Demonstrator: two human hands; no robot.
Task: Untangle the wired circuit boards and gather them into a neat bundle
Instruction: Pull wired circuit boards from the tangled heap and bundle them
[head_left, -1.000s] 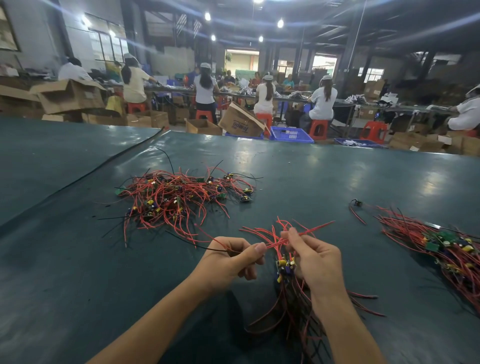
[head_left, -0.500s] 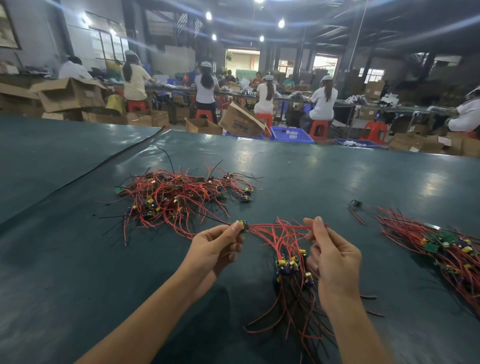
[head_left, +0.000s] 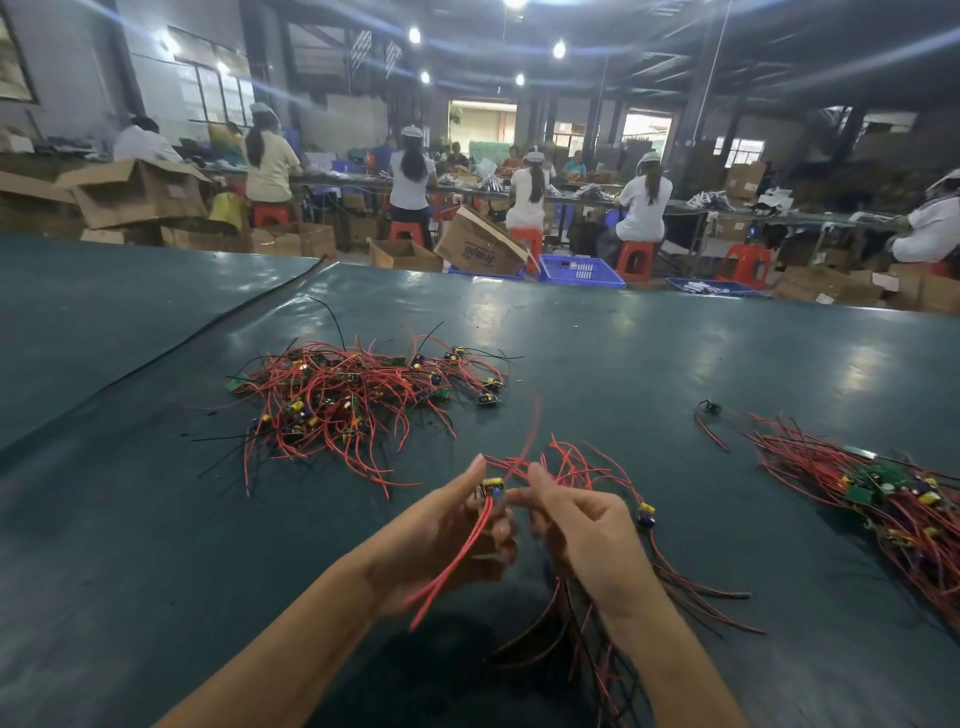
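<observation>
Two bare hands worked over dark green table (head_left: 675, 364). Left hand (head_left: 447, 540) pinched small circuit board w/ yellow capacitor (head_left: 492, 487), its red wires trailing near. Right hand (head_left: 582, 525) fingers closed on red-wire bundle (head_left: 576, 467). Tangled red-wired board pile (head_left: 353, 400) far left; sorted pile (head_left: 893, 499) right.
</observation>
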